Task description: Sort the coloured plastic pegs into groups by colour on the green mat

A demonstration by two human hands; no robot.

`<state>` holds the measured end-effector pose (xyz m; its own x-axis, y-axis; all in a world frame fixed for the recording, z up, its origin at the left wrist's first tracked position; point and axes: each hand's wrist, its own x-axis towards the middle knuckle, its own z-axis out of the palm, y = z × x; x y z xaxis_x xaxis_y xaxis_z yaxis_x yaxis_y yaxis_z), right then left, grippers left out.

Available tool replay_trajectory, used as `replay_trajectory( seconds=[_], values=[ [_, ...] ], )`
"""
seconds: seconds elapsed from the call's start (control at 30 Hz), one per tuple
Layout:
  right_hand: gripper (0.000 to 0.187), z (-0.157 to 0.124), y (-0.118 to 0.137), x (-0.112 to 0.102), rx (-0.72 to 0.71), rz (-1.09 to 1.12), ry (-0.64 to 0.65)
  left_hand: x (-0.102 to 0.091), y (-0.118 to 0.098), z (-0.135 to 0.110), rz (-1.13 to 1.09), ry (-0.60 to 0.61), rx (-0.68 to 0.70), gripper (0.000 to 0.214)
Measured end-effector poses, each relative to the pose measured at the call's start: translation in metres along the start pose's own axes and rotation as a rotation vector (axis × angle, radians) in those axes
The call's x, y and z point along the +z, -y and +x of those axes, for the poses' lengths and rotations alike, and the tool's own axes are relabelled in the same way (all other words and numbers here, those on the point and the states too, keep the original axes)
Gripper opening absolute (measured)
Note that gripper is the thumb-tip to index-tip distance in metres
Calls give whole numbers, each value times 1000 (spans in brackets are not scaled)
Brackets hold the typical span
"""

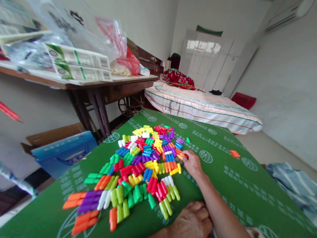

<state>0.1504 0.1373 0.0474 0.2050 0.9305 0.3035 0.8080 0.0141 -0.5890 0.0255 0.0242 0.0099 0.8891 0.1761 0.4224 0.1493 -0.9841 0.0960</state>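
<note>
A large spread of small coloured plastic pieces [136, 170], shaped like marker caps, covers the left and middle of the green table [223, 195]. Many lie side by side in little same-coloured groups: orange, purple, white, green, red, blue and yellow. My right hand [193, 162] reaches to the right edge of the spread, thumb and fingers closed on orange caps [180, 154]. Near the front edge, my left hand [195, 218] rests on the table beside my right forearm, its fingers curled under; whatever they may hold is hidden.
A small orange group [234, 153] lies apart on the right side, and a single green cap [188, 140] sits beyond my right hand. At left stands a sewing table [109, 86] with boxes and bags. A bed [205, 102] is behind, and a blue box [64, 153] stands below left.
</note>
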Motion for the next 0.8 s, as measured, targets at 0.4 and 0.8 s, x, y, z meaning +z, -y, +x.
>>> replay_trajectory(
  seconds=[0.4,0.8],
  values=[
    [25,-12,-28,-9,114,186,-142,-10,-3,2,-21,36,-8,33],
    [35,-13,-39,-22,269,773,-254,-39,-7,3,-254,-70,-184,18]
  ],
)
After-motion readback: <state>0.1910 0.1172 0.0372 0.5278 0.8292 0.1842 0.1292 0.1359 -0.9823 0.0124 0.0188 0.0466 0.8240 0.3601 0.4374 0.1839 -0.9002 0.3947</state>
